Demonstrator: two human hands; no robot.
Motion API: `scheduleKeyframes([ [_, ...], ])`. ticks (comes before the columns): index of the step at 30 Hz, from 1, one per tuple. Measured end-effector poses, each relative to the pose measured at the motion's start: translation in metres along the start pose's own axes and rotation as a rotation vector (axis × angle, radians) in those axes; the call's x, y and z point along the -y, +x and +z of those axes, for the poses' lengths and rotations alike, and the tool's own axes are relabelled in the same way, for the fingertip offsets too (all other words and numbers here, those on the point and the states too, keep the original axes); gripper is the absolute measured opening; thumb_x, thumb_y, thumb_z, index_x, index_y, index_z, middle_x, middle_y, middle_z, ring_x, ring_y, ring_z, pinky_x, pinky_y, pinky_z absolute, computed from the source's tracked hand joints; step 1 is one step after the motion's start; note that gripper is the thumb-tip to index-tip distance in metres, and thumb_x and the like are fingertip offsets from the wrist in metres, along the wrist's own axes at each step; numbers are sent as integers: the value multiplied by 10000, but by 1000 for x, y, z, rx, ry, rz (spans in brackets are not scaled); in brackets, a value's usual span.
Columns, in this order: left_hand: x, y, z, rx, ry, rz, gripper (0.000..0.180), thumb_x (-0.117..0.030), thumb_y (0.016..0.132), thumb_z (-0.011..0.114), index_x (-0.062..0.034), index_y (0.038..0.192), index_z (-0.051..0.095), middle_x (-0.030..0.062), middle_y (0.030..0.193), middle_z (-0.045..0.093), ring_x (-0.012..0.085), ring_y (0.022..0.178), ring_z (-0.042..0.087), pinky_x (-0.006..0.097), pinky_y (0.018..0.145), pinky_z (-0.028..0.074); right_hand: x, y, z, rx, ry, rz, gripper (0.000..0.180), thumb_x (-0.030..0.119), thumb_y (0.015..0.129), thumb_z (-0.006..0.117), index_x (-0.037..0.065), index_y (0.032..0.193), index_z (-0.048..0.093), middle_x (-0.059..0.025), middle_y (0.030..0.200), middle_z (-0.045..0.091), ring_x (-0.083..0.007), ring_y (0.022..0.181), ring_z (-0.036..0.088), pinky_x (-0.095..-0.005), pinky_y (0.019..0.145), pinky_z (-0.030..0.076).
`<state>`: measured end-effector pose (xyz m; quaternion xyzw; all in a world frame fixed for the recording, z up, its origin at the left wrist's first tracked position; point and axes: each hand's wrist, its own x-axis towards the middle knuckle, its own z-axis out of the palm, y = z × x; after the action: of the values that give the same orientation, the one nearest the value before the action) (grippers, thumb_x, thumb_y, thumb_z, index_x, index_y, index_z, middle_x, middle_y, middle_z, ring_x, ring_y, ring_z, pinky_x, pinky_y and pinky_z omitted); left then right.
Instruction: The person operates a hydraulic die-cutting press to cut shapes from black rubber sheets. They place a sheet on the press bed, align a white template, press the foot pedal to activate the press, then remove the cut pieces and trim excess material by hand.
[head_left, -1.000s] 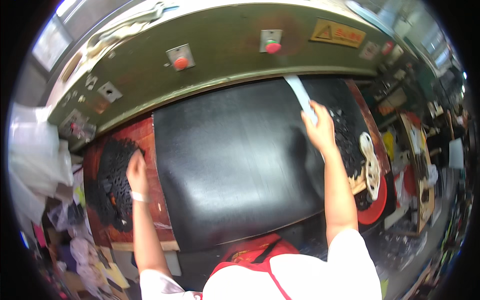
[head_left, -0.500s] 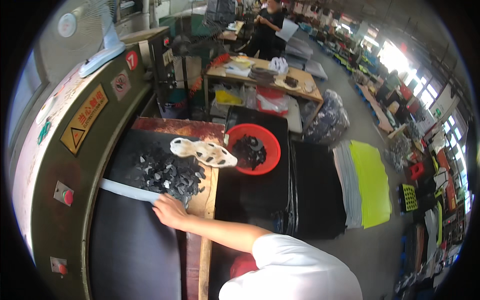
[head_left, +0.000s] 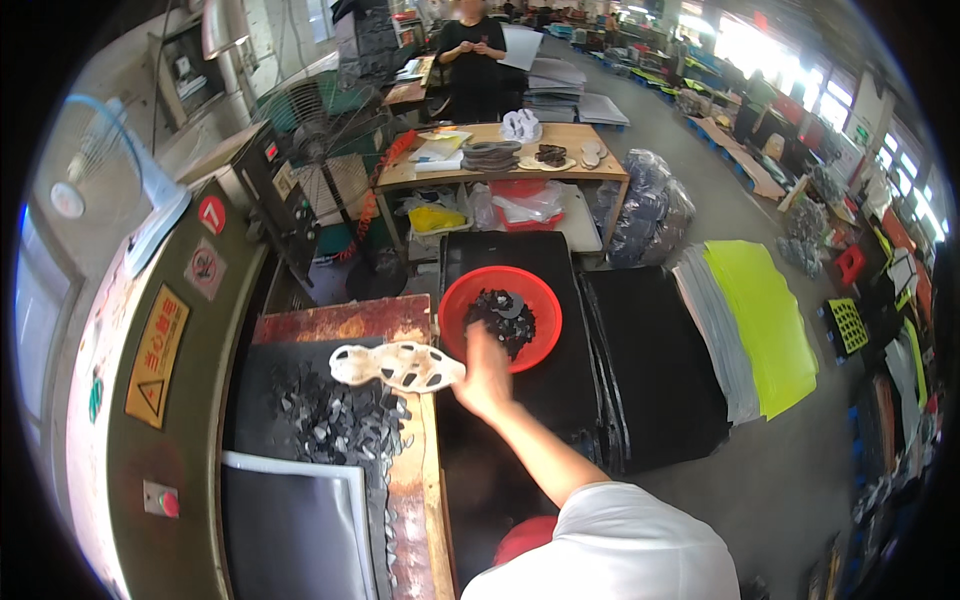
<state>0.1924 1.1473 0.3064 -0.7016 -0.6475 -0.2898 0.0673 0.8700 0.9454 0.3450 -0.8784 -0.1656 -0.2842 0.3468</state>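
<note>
At the frame's centre, the right hand (head_left: 487,378) hung over the edge of the red round plastic bowl (head_left: 541,347) of black scraps (head_left: 513,328), its fingers (head_left: 482,347) too blurred to tell their grip. Dropping or picking seemed the step; next probably needed lifting clear.

Windows (head_left: 815,95) upper right blown out, soft sheen on black sheet (head_left: 290,535), right hand (head_left: 487,372) motion-blurred, fisheye rim bent.
</note>
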Motion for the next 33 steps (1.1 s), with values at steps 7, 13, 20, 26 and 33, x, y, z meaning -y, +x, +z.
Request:
scheduleKeyframes([
  [7, -34, 4, 2, 26, 3, 58, 433, -363, 860, 650, 31, 1041, 628, 206, 984, 658, 354, 872, 628, 428, 809, 513, -112, 104, -71, -517, 660, 694, 497, 197, 912, 640, 8, 1320, 428, -53, 832, 626, -95, 694, 571, -240, 658, 496],
  [13, -71, 8, -1, 57, 50, -20, 447, -370, 869, 624, 29, 1072, 626, 203, 1019, 658, 353, 885, 632, 437, 807, 516, -7, 6, -16, 413, 221, -90, 754, 388, 689, 770, 84, 1297, 442, -268, 1237, 482, -425, 1169, 453, -508, 959, 392],
  [20, -64, 6, -16, 40, 243, -244, 465, -379, 879, 593, 26, 1107, 623, 200, 1060, 658, 351, 900, 637, 447, 805, 521, -10, 13, 21, 763, 153, -129, 867, 368, 692, 769, 142, 1415, 348, -279, 1316, 354, -440, 1131, 433, -497, 927, 431],
  [26, -32, 2, -5, 52, 337, -599, 419, -386, 904, 538, -68, 1155, 643, 172, 1046, 678, 356, 911, 652, 453, 783, 516, -8, 70, 60, 672, 394, -745, 931, 349, 622, 831, 82, 1389, 375, -221, 1399, 339, -421, 1268, 354, -509, 1026, 362],
  [33, -18, -15, 0, 59, 230, -532, 509, -414, 937, 515, 0, 1232, 558, 230, 1121, 634, 392, 1018, 605, 425, 846, 468, 17, 64, 48, 854, 334, -461, 898, 149, 562, 817, 29, 1348, 400, -214, 1259, 509, -349, 1162, 503, -418, 989, 414],
])
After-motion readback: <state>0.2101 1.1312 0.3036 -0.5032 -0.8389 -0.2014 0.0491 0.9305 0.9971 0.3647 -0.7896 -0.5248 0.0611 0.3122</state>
